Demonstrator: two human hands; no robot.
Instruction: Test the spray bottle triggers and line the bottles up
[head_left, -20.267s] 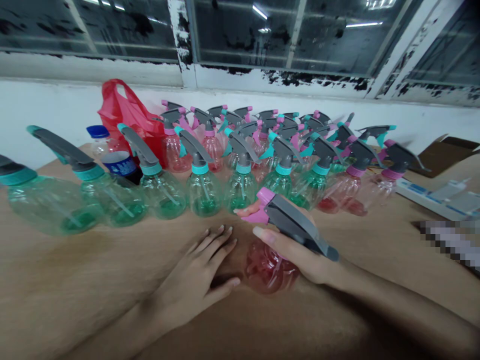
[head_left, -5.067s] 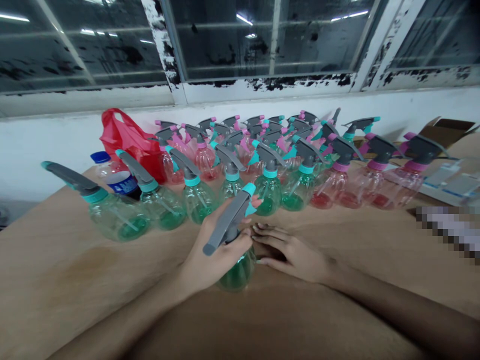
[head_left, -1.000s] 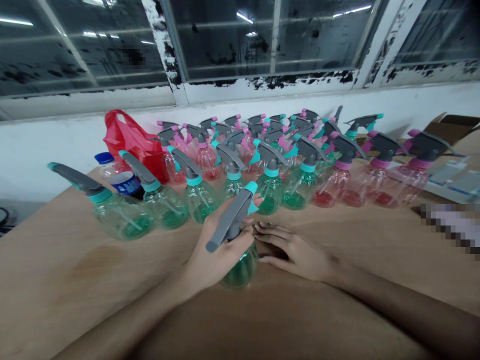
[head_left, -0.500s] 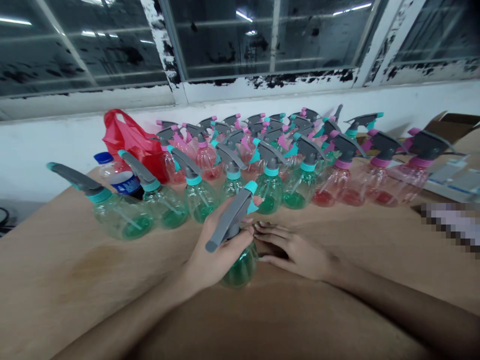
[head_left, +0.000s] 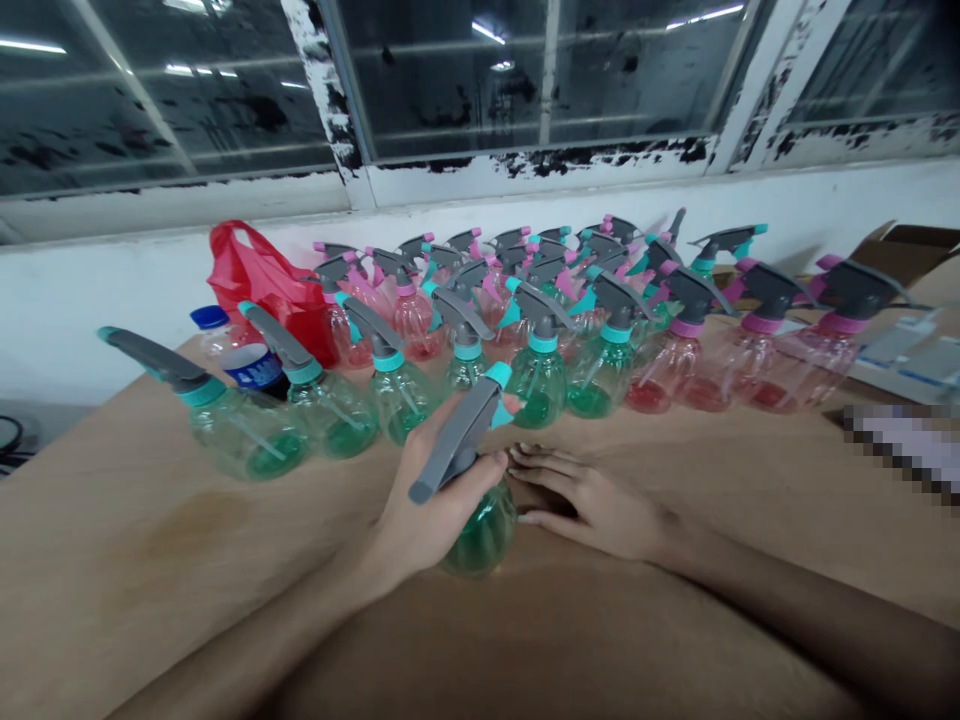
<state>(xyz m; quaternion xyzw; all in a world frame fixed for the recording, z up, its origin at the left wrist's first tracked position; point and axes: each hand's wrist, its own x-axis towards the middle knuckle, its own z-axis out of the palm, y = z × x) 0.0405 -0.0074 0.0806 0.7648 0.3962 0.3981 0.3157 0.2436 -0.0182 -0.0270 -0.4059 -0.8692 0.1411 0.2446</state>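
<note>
My left hand (head_left: 424, 500) is wrapped around the neck of a green spray bottle (head_left: 484, 535), just under its grey spray head (head_left: 461, 435). The bottle is upright on the table, with green liquid inside and a teal nozzle pointing away from me. Some of that hand's fingers are hidden behind the spray head. To the right, my right hand (head_left: 600, 500) lies low on the table with its fingers stretched toward the bottle's side; it grips nothing. Whether its fingertips touch the bottle, I cannot tell.
A row of green spray bottles (head_left: 540, 385) and pink spray bottles (head_left: 664, 375) stands ahead, with several more behind. At the left are a red plastic bag (head_left: 262, 280) and a blue-capped drink bottle (head_left: 247, 360). An open cardboard box (head_left: 911, 255) sits far right, beyond a pixelated object (head_left: 911, 445).
The spray head under my left hand has shifted very slightly left, and fewer fingers show beside its trigger. My right hand has stayed in place.
</note>
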